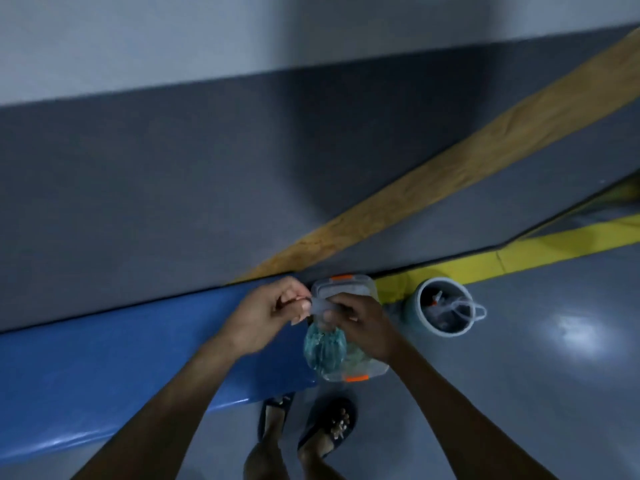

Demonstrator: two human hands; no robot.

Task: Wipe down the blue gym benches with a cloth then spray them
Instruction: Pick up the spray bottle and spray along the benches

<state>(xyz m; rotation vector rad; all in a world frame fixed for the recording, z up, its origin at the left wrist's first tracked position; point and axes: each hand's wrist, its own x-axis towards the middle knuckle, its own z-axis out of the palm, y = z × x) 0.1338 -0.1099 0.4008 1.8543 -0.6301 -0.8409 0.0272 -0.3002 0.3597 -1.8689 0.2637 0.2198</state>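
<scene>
I note the right hand (pixel 360 327) gripping the spray bottle (pixel 325 344) upright, the left hand (pixel 266 315) pinching its cap, just off the right end of the blue bench (pixel 121 358), whose length runs away leftward.

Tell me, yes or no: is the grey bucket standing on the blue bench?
No, the grey bucket stands on the floor, beyond the end of the blue bench.

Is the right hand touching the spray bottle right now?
Touching. The head view shows the right hand curled round the neck of the spray bottle, holding it above the clear box. The left hand pinches at its top.
</scene>
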